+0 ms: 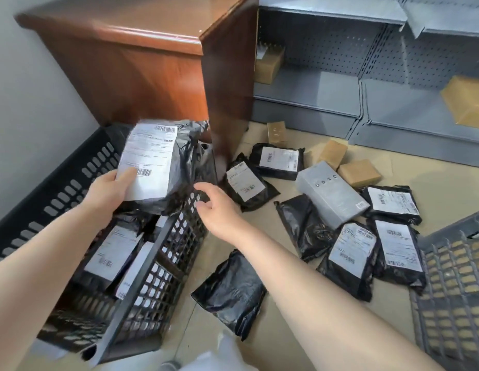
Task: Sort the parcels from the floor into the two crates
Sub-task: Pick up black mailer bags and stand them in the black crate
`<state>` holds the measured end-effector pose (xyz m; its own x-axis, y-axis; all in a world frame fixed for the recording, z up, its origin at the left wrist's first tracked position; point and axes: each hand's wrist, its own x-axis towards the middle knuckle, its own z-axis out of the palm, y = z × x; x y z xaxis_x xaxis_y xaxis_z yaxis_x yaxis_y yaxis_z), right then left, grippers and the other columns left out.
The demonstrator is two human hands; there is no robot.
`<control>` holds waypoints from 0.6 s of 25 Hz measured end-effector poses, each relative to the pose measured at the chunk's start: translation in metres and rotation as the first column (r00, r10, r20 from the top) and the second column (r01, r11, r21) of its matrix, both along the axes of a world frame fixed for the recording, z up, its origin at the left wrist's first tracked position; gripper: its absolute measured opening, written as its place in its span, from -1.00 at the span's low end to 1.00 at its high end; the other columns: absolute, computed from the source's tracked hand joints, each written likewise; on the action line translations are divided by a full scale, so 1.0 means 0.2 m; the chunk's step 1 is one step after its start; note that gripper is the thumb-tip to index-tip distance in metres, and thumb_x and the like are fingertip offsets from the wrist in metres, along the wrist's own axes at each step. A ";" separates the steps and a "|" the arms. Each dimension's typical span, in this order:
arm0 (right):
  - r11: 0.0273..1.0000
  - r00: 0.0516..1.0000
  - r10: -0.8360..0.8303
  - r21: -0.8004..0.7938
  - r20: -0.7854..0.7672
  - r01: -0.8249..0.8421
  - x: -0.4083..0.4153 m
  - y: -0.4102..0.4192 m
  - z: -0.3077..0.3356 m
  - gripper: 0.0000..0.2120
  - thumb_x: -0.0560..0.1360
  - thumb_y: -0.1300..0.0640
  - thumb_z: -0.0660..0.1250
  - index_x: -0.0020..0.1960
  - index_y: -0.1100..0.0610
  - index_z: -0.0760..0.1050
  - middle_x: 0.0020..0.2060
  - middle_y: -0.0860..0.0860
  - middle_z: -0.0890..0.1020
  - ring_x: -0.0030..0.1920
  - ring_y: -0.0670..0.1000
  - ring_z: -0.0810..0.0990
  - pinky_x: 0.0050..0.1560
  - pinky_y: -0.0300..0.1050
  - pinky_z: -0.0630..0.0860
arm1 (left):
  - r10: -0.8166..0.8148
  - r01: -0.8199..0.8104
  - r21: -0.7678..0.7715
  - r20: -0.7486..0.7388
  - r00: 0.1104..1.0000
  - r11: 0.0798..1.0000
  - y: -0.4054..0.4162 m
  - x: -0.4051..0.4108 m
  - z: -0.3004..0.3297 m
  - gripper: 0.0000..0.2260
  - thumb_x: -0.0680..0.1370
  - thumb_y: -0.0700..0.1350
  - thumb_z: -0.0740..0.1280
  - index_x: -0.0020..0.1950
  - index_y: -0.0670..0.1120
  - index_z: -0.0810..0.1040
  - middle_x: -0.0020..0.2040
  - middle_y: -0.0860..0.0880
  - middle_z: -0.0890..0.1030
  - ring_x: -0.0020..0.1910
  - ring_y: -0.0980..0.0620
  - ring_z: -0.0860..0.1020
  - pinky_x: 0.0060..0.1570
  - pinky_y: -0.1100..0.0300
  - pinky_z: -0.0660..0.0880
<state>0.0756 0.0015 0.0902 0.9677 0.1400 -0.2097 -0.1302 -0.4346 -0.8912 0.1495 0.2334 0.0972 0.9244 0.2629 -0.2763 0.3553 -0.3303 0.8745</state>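
My left hand (109, 189) grips a black poly parcel with a white label (163, 162) by its lower left corner, above the black crate (155, 266). That crate holds several black labelled parcels (109, 253). My right hand (219, 210) hovers with relaxed fingers just right of the held parcel, over the crate's right rim, touching nothing. On the floor to the right lie several black parcels (351, 253), a grey box (332, 194) and brown cardboard boxes (359, 172). A grey crate (455, 290) shows at the right edge.
A wooden desk (158, 62) stands behind the black crate, its side panel (227, 84) beside the parcels. Grey metal shelving (340, 62) at the back right holds cardboard boxes (466, 100). A wall (24, 103) runs along the left.
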 end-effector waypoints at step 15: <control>0.962 0.986 0.033 -0.272 0.166 0.014 0.11 0.22 -0.26 -0.44 0.57 -0.22 0.21 0.51 -0.10 0.18 0.56 -0.06 0.20 0.55 0.00 0.05 0.40 0.08 0.31 | 0.117 -0.081 0.173 -0.210 0.971 0.982 0.19 0.11 -0.46 -0.82 0.55 0.05 0.34 -0.18 0.00 0.52 -0.19 -0.07 0.53 -0.22 -0.08 0.52 -0.11 -0.11 0.60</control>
<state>0.0975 0.0450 0.0380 0.9910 0.1096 -0.0764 0.0158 -0.6637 -0.7478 0.1710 0.2705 0.0060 0.8132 0.4083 -0.4147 0.5699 -0.4142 0.7097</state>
